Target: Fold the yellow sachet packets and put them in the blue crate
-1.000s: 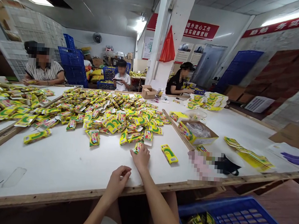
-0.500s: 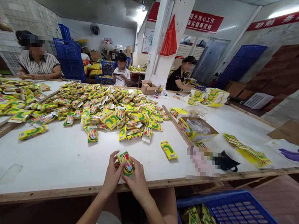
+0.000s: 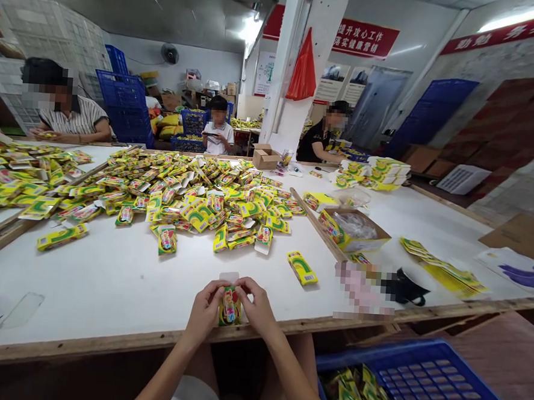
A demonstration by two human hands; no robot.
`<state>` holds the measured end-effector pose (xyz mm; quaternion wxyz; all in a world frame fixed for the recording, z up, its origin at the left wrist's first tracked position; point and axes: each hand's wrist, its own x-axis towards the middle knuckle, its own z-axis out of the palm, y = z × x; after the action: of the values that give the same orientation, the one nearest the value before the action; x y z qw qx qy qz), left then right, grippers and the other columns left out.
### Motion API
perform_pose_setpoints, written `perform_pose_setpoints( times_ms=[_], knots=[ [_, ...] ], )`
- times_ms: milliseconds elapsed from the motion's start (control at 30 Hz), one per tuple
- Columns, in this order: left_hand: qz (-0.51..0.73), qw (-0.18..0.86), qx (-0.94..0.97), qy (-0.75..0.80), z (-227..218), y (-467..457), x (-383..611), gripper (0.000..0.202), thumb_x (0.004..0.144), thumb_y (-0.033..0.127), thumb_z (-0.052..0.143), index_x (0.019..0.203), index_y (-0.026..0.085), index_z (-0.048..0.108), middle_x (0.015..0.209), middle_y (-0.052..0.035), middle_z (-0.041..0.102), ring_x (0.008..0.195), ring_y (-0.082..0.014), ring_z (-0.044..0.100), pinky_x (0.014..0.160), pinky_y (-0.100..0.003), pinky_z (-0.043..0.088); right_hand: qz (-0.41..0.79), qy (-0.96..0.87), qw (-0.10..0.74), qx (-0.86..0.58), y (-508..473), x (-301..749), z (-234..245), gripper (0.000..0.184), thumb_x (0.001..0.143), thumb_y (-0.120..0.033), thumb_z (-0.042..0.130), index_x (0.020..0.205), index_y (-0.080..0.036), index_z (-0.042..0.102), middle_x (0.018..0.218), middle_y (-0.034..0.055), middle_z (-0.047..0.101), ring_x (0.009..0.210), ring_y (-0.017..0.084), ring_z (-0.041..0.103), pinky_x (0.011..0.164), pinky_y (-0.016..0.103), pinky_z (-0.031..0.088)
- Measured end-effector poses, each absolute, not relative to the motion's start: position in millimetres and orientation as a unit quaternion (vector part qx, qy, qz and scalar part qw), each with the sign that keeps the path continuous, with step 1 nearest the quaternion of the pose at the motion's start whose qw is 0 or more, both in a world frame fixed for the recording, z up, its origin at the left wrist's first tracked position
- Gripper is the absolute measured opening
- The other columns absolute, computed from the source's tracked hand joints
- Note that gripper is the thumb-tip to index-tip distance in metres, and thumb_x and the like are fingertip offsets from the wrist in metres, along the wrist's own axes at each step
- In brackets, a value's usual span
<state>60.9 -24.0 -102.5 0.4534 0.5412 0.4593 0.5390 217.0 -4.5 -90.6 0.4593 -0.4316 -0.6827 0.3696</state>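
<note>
My left hand and my right hand both grip one small yellow-green packet between them, held upright over the near edge of the white table. A white flap sticks up at the packet's top. A large heap of the same packets lies farther back on the table. One single packet lies flat just right of my hands.
A blue crate with finished packets stands at lower right. An open cardboard box, flat cartons and a black object lie to the right. A wooden divider crosses the table. Three people sit at the far side.
My right hand picked a packet from the heap's edge and brought it back to the table's near edge. Both hands now hold it upright, turned from its earlier tilt.
</note>
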Motion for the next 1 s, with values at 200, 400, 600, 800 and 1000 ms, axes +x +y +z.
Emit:
perform_pose_setpoints(
  times_ms=[200, 400, 600, 800, 1000],
  knots=[
    [0.6, 0.471, 0.49, 0.422, -103, -17, 65, 0.027, 0.081, 0.033, 0.062, 0.105, 0.02, 0.059, 0.094, -0.0054, 0.069, 0.09, -0.0204, 0.064, 0.082, -0.032, 0.05, 0.395, -0.632, 0.517, -0.42, -1, 210, -93, 0.023, 0.084, -0.021, 0.053, 0.106, -0.021, 0.059, 0.088, 0.0028, 0.067, 0.083, 0.017, 0.064, 0.077, 0.03, 0.051],
    [0.567, 0.471, 0.508, 0.445, -102, -22, 68, 0.022, 0.082, 0.036, 0.061, 0.092, 0.017, 0.065, 0.095, -0.0077, 0.069, 0.092, -0.0213, 0.064, 0.086, -0.033, 0.049, 0.36, -0.67, 0.498, -0.416, -7, 214, -86, 0.012, 0.084, -0.025, 0.058, 0.087, -0.019, 0.067, 0.09, 0.0053, 0.068, 0.085, 0.018, 0.063, 0.075, 0.029, 0.051],
    [0.567, 0.466, 0.498, 0.462, -95, -24, 72, 0.025, 0.079, 0.039, 0.063, 0.091, 0.017, 0.067, 0.088, -0.0071, 0.07, 0.086, -0.0211, 0.064, 0.08, -0.032, 0.05, 0.341, -0.675, 0.495, -0.429, -9, 213, -77, 0.016, 0.086, -0.03, 0.056, 0.084, -0.019, 0.068, 0.083, 0.0046, 0.067, 0.078, 0.017, 0.062, 0.072, 0.029, 0.05],
    [0.57, 0.46, 0.488, 0.475, -93, -19, 75, 0.023, 0.079, 0.039, 0.064, 0.087, 0.017, 0.067, 0.081, -0.005, 0.07, 0.078, -0.0192, 0.064, 0.071, -0.028, 0.051, 0.352, -0.655, 0.489, -0.457, -4, 214, -76, 0.016, 0.086, -0.03, 0.056, 0.082, -0.018, 0.066, 0.076, 0.0026, 0.067, 0.07, 0.016, 0.061, 0.067, 0.027, 0.048],
    [0.547, 0.477, 0.518, 0.453, -101, -22, 70, 0.024, 0.08, 0.037, 0.064, 0.091, 0.017, 0.07, 0.092, -0.0075, 0.072, 0.091, -0.0233, 0.065, 0.084, -0.034, 0.051, 0.402, -0.644, 0.488, -0.431, -10, 212, -90, 0.013, 0.085, -0.03, 0.056, 0.086, -0.019, 0.064, 0.082, 0.0028, 0.067, 0.077, 0.018, 0.063, 0.071, 0.029, 0.051]
  ],
)
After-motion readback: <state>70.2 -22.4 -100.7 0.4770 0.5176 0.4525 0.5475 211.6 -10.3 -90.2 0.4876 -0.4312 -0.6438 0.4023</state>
